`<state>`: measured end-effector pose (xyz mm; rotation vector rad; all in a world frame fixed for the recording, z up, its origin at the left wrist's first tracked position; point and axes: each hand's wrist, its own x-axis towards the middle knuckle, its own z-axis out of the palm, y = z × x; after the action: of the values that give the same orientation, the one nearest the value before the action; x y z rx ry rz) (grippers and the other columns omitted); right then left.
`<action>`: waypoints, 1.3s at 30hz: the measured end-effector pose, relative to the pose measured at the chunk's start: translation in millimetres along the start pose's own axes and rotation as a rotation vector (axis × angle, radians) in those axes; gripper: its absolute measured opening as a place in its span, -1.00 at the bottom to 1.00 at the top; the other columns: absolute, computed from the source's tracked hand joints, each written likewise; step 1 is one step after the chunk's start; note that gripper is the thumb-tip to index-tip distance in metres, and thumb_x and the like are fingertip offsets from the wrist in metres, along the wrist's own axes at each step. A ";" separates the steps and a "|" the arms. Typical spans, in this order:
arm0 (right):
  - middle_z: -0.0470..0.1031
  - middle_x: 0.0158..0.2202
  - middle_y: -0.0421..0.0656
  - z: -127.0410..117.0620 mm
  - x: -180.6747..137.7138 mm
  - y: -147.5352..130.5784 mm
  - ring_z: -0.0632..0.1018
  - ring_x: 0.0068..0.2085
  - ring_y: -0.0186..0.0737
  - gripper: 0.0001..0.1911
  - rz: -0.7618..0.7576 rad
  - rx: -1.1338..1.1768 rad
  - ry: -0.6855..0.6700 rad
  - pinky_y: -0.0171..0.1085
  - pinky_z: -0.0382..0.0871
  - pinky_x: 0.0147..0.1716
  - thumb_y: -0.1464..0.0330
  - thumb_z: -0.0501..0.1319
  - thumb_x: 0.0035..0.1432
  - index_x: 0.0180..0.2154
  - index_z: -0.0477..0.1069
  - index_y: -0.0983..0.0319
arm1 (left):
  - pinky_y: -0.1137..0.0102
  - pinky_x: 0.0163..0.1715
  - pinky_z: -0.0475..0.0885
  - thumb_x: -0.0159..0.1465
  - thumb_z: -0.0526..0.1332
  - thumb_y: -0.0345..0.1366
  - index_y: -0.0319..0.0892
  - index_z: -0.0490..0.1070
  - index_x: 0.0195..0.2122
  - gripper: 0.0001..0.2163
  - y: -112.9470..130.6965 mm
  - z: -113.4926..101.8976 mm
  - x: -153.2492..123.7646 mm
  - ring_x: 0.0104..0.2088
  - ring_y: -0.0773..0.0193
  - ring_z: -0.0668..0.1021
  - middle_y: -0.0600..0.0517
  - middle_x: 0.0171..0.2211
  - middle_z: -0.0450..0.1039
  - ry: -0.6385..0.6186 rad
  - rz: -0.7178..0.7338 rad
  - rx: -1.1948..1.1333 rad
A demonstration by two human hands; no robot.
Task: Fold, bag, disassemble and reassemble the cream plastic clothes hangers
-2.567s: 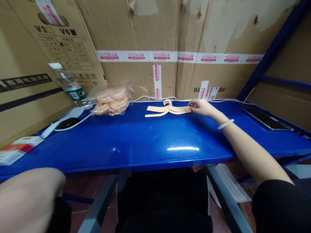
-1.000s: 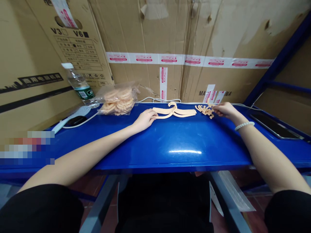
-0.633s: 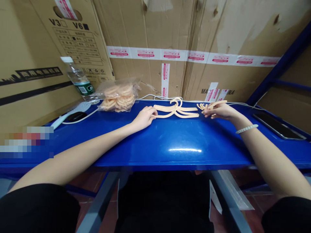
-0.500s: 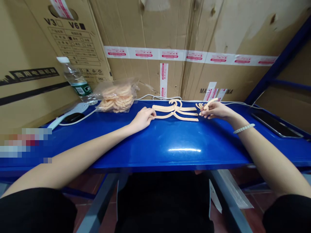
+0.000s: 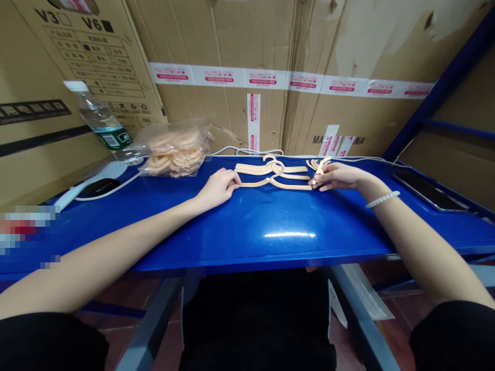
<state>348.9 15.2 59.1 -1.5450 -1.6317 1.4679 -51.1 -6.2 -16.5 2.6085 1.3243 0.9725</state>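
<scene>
A cream plastic clothes hanger [image 5: 291, 185] with a round hook lies across the blue table in front of me. My left hand [image 5: 218, 187] pinches the end of its left arm between thumb and fingers. My right hand [image 5: 337, 176] is closed on a small curved cream piece [image 5: 324, 162], which stands tilted at the tip of the hanger's right arm. Whether the piece touches that tip, I cannot tell. Just behind the front hanger lie more cream hangers [image 5: 251, 168], close together. Several loose curved pieces [image 5: 310, 164] lie partly hidden behind my right fingers.
A clear bag of cream parts [image 5: 176, 152] sits at the back left, beside a water bottle [image 5: 112, 135]. Left of these are a white brush-like object [image 5: 102, 174] and a black mouse [image 5: 98, 188]. A phone [image 5: 429, 191] lies far right. Cardboard [image 5: 216, 113] stands behind.
My right hand has brought the curved piece in to the hanger's right tip, and the piece now stands more upright. My left hand keeps its pinch. The whole view has shifted slightly.
</scene>
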 end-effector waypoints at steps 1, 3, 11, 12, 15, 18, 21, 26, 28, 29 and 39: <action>0.66 -0.19 0.04 0.7 -0.5 -0.2 0.68 -0.24 -0.19 -0.76 -0.003 -0.003 -0.011 -0.42 0.63 -0.34 0.41 0.59 0.03 -0.37 0.57 0.32 | 0.20 -0.14 0.45 0.23 0.21 -0.44 -0.14 0.46 -0.35 -0.92 -0.1 0.2 -0.2 -0.20 0.07 0.53 -0.01 -0.37 0.54 0.004 0.002 0.000; 0.66 -0.23 0.01 3.2 -0.3 0.0 0.67 -0.30 -0.22 -0.73 -0.006 -0.014 -0.029 -0.44 0.60 -0.40 0.41 0.61 -0.02 -0.39 0.56 0.32 | 0.20 -0.15 0.45 0.22 0.21 -0.44 -0.14 0.45 -0.36 -0.92 -0.1 0.5 -0.6 -0.20 0.07 0.53 -0.01 -0.38 0.54 0.013 0.010 0.005; 0.62 -0.41 -0.05 16.6 1.3 -0.7 0.64 -0.39 -0.25 -0.75 0.048 0.031 0.014 -0.40 0.63 -0.38 0.48 0.57 0.04 -0.41 0.51 0.33 | 0.22 -0.16 0.42 0.22 0.20 -0.47 -0.15 0.45 -0.36 -0.90 2.2 -0.6 -2.0 -0.22 0.08 0.51 -0.02 -0.36 0.54 0.020 0.034 0.042; 0.61 -0.41 -0.06 17.3 1.0 -1.0 0.63 -0.40 -0.26 -0.75 0.047 0.030 0.016 -0.40 0.62 -0.39 0.49 0.57 0.04 -0.41 0.50 0.32 | 0.22 -0.16 0.42 0.22 0.20 -0.48 -0.15 0.45 -0.36 -0.90 2.5 -0.7 -2.0 -0.22 0.08 0.51 -0.03 -0.36 0.55 0.019 0.035 0.042; 0.60 -0.42 -0.09 18.3 0.7 -1.8 0.61 -0.42 -0.29 -0.73 0.039 0.014 0.020 -0.41 0.62 -0.42 0.50 0.57 0.03 -0.44 0.48 0.31 | 0.22 -0.16 0.41 0.23 0.20 -0.48 -0.15 0.45 -0.36 -0.90 3.1 -0.7 -1.9 -0.22 0.08 0.51 -0.02 -0.36 0.54 0.015 0.035 0.036; 0.58 -0.44 -0.10 20.0 1.2 -2.4 0.59 -0.44 -0.29 -0.74 0.032 -0.008 0.029 -0.40 0.60 -0.45 0.53 0.55 0.02 -0.45 0.48 0.32 | 0.23 -0.16 0.41 0.24 0.21 -0.47 -0.15 0.44 -0.37 -0.90 3.3 -0.6 -1.7 -0.22 0.08 0.51 -0.02 -0.36 0.54 0.016 0.036 0.039; 0.56 -0.46 -0.10 23.6 0.7 -3.3 0.57 -0.46 -0.29 -0.72 0.020 -0.032 0.059 -0.38 0.59 -0.46 0.55 0.55 0.01 -0.46 0.46 0.31 | 0.22 -0.15 0.41 0.24 0.21 -0.47 -0.15 0.45 -0.36 -0.90 3.2 -0.6 -1.6 -0.22 0.08 0.51 -0.02 -0.35 0.55 0.018 0.037 0.045; 0.54 -0.47 -0.10 31.4 -3.3 -7.0 0.55 -0.46 -0.29 -0.73 0.023 -0.080 0.106 -0.37 0.59 -0.46 0.59 0.51 0.05 -0.49 0.44 0.30 | 0.21 -0.14 0.41 0.24 0.22 -0.47 -0.14 0.45 -0.36 -0.90 2.6 -0.6 -1.6 -0.21 0.07 0.52 -0.03 -0.33 0.57 0.008 0.030 0.044; 0.54 -0.46 -0.09 32.9 -3.7 -7.4 0.55 -0.45 -0.30 -0.72 0.022 -0.105 0.133 -0.38 0.59 -0.46 0.59 0.50 0.07 -0.49 0.44 0.30 | 0.21 -0.14 0.41 0.24 0.21 -0.46 -0.14 0.45 -0.36 -0.90 2.3 -0.5 -1.5 -0.21 0.07 0.52 -0.02 -0.34 0.56 0.006 0.029 0.040; 0.54 -0.45 -0.09 33.1 -3.3 -6.9 0.54 -0.45 -0.30 -0.72 0.013 -0.120 0.141 -0.38 0.59 -0.46 0.59 0.50 0.06 -0.49 0.44 0.30 | 0.21 -0.14 0.42 0.24 0.21 -0.46 -0.13 0.45 -0.36 -0.90 2.1 -0.4 -1.5 -0.21 0.07 0.52 -0.02 -0.34 0.56 0.006 0.029 0.039; 0.54 -0.46 -0.10 35.3 2.3 -1.0 0.57 -0.42 -0.27 -0.72 -0.116 -0.246 0.210 -0.44 0.55 -0.55 0.58 0.51 0.04 -0.48 0.44 0.27 | 0.20 -0.15 0.42 0.24 0.21 -0.44 -0.14 0.45 -0.36 -0.92 2.1 0.0 -0.9 -0.21 0.06 0.52 -0.03 -0.35 0.56 0.005 0.021 0.044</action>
<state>317.3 4.2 47.6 -1.6402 -1.7914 1.0379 -50.0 -8.1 -16.3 2.6592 1.3374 0.9641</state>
